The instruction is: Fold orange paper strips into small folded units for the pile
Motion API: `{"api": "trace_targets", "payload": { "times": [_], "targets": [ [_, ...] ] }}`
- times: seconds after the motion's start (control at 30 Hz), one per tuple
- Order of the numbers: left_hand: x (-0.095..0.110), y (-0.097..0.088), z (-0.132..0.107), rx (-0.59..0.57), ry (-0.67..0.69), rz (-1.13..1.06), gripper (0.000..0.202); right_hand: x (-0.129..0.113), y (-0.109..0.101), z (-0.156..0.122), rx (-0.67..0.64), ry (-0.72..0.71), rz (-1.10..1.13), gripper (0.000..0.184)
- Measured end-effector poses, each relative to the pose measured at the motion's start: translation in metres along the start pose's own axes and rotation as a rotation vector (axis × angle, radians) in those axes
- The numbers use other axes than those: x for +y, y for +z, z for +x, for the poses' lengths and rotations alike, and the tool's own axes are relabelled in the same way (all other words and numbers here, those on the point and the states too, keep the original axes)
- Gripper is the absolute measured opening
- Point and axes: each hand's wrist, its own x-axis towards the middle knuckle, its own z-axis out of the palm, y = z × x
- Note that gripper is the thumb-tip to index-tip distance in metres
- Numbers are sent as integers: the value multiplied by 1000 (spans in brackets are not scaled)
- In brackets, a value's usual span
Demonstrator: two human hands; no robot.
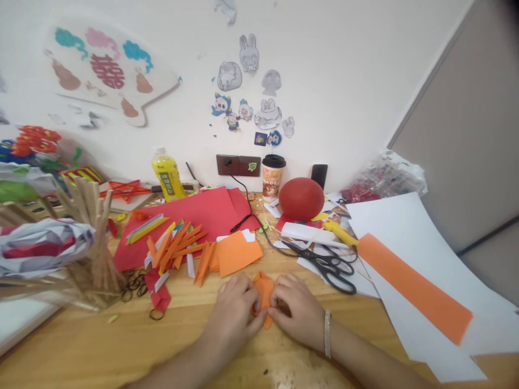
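Observation:
Between my two hands is a small folded piece of orange paper point(264, 289), close to the table's front. My left hand point(237, 305) pinches its left side, thumb and fingers together. My right hand point(294, 308), with a bracelet point(327, 334) at the wrist, pinches the opposite side. Both thumbs meet near the paper's lower part, and the fingers hide some of its folds. Just beyond my left hand lie square orange sheets point(239, 254). Folded orange strips point(178, 246) are heaped farther left. Black scissors point(324, 265) rest beyond my right hand.
Red paper sheets point(194, 208) lie behind the strips. A yellow drink bottle point(168, 175), a lidded cup point(272, 178) and a red balloon point(301, 199) stand toward the wall. White paper point(399, 232) and a long orange strip point(413, 289) cover the right side. Wooden sticks point(95, 227) crowd the left.

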Motion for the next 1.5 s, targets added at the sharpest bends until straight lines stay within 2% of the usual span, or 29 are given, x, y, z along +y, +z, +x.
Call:
{"api": "trace_targets", "payload": {
  "times": [0.27, 0.47, 0.67, 0.77, 0.9, 1.0, 1.1, 1.23, 1.33, 1.5],
  "targets": [
    [1, -4, 0, -18, 18, 52, 12, -8, 2, -2, 17, 66, -35, 32],
    [-2, -3, 0, -27, 65, 93, 10, -2, 0, 0, -12, 81, 33, 17],
    [2, -4, 0, -38, 47, 100, 10, 2, 1, -1, 44, 77, 101, 16],
    [3, -4, -2, -36, 34, 99, 10, -4, 2, -2, 45, 106, 37, 32],
    [-9, -5, -2, 12, -2, 91, 15, -9, 1, -3, -4, 138, -37, 37],
    [-27, -8, 1, 135, 5, 120, 18, -9, -1, -2, -34, 145, -45, 36],
    [-43, -10, 5, 229, 167, 98, 15, -3, -7, 0, -96, 91, -5, 38],
    [-44, -12, 7, 169, 445, 104, 26, 11, -21, 2, -198, -18, 96, 44],
    [-38, -15, 7, 143, 516, 122, 29, 20, -32, 3, -193, -41, 84, 43],
    [-33, -18, 3, 203, 554, 202, 33, 25, -38, 4, -98, -74, -19, 30]
  ]
}}
